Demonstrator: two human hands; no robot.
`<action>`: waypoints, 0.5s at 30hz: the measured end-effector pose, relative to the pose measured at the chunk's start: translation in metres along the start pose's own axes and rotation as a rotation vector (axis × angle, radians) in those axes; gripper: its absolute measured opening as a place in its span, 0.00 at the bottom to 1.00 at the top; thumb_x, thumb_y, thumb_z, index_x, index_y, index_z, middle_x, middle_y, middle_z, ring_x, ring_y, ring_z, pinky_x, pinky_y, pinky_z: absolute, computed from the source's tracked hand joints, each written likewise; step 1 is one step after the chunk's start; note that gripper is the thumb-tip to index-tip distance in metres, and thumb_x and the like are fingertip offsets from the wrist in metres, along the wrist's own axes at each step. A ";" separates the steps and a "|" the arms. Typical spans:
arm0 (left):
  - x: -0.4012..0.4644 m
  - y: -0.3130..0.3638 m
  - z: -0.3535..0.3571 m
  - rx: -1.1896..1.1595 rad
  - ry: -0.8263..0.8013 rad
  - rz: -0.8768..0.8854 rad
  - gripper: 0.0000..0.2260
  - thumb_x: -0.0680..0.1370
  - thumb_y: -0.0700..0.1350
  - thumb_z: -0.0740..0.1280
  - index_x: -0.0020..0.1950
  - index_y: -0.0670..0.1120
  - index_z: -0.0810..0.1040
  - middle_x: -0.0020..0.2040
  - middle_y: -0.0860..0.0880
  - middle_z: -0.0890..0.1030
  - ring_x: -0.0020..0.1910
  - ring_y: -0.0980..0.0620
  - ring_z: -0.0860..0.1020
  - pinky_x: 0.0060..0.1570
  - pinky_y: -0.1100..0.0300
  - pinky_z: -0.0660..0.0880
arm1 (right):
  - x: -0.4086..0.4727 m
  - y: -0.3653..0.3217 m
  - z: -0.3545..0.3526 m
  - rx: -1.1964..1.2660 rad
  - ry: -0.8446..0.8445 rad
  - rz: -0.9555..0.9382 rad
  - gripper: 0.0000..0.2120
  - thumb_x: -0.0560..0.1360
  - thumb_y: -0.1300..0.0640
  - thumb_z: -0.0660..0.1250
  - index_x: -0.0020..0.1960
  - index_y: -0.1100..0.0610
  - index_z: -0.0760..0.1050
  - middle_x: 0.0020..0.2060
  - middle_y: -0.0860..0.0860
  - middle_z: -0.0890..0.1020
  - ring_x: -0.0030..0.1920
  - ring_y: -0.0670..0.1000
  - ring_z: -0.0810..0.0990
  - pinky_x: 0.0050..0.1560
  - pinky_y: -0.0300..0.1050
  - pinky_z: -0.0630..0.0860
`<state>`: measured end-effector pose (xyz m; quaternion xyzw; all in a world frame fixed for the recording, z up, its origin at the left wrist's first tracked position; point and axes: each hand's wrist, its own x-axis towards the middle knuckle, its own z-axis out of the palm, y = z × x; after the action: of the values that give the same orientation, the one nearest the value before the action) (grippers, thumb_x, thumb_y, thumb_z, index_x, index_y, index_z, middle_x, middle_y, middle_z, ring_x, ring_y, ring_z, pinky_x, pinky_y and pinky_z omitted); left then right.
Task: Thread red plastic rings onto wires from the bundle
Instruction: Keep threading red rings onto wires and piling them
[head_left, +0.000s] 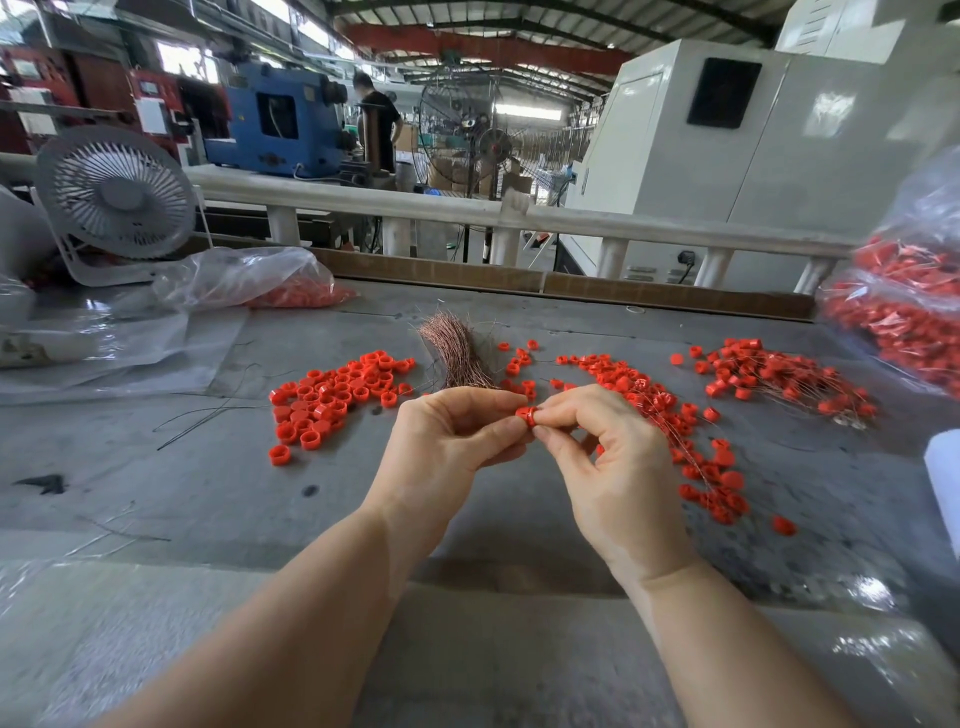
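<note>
While a grey table (182, 493) stretches beneath them, a worker's two hands meet above its middle, the supplies arranged around them apparently for easy reach. Far to the right of the hands, a clear bag (904, 312) bulges with red parts, seemingly finished stock. Beyond the hands to the left, a slack plastic bag (244, 280) spills more red pieces. Just left of the hands lies a heap of loose red rings (332, 395), likely the unthreaded supply; to their right, a spread of rings already on wires (675, 415) trails away, with a second such cluster (779, 374) farther right, suggesting finished pieces get set down on that side. Directly beyond the fingers, the copper-coloured wire bundle (452, 358) fans upward, near enough to draw from. The left hand (447, 441) and right hand (613, 457) are together, fingertips of both pinching a single red ring (525, 415) between them; any wire passing through it is too fine to make out.
</note>
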<state>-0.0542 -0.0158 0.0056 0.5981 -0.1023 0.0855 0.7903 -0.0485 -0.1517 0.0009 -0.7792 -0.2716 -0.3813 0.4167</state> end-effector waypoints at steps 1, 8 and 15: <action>0.000 0.000 0.000 0.001 -0.002 -0.005 0.08 0.70 0.30 0.68 0.41 0.42 0.81 0.34 0.48 0.84 0.34 0.54 0.82 0.38 0.64 0.79 | 0.000 0.000 0.000 -0.005 -0.006 -0.003 0.03 0.69 0.66 0.69 0.38 0.61 0.79 0.37 0.50 0.79 0.40 0.48 0.78 0.42 0.38 0.74; -0.001 0.000 -0.001 0.015 -0.009 -0.010 0.07 0.70 0.30 0.68 0.41 0.41 0.81 0.33 0.48 0.83 0.34 0.54 0.82 0.37 0.65 0.79 | -0.001 0.001 0.000 -0.008 -0.033 0.015 0.02 0.69 0.64 0.68 0.38 0.60 0.78 0.36 0.50 0.79 0.39 0.48 0.77 0.41 0.37 0.72; 0.000 -0.002 0.000 -0.022 -0.006 -0.038 0.06 0.71 0.32 0.67 0.44 0.40 0.81 0.35 0.46 0.84 0.35 0.53 0.82 0.38 0.64 0.79 | -0.003 -0.001 0.002 0.009 -0.021 0.091 0.02 0.71 0.63 0.67 0.41 0.59 0.78 0.37 0.49 0.79 0.39 0.44 0.76 0.42 0.33 0.72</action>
<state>-0.0533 -0.0167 0.0036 0.5914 -0.0942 0.0673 0.7980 -0.0500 -0.1497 -0.0015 -0.7930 -0.2419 -0.3523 0.4341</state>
